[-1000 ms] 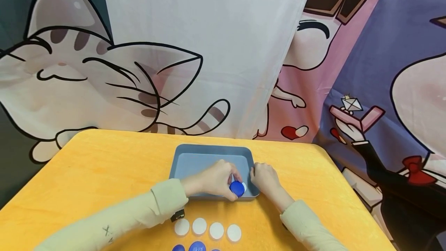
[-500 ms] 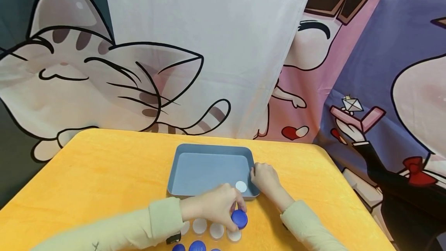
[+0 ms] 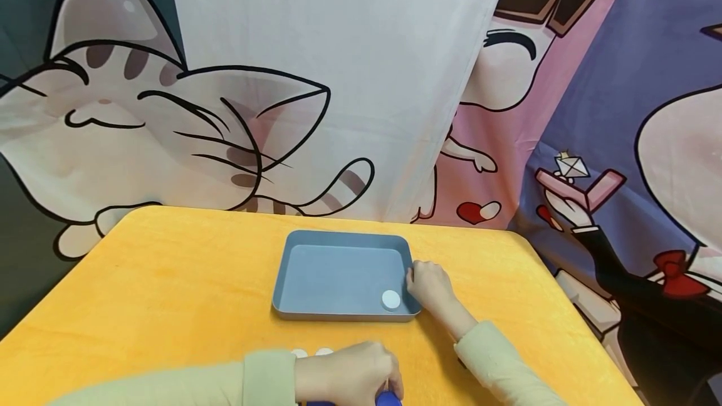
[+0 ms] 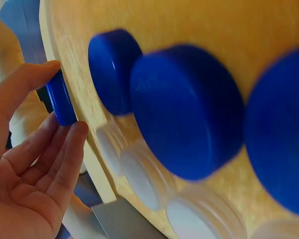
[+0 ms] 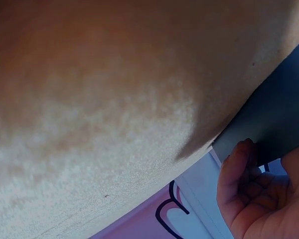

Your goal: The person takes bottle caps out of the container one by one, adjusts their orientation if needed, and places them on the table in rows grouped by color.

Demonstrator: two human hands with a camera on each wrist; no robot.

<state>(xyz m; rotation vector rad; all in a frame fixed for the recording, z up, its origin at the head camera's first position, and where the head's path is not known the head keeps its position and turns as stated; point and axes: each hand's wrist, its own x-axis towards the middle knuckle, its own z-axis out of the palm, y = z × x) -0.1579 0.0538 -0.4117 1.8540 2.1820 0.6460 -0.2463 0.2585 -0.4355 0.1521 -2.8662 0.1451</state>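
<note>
My left hand is at the front of the table, pinching a round blue cap between thumb and fingertips. Beside it in the left wrist view stand several more blue caps. Past those runs a row of white caps with clear rims; in the head view my hand hides most of both rows. My right hand grips the right wall of a blue-grey tray, its fingers curled at the edge in the right wrist view. One white disc lies in the tray's near right corner.
A yellow cloth covers the table, whose far edge lies just behind the tray. Behind it hangs a curtain printed with a cartoon cat and figures.
My left hand has moved from over the tray back toward the table's front, still holding the blue cap. The white disc in the tray has come into full view. The right hand stays put.
</note>
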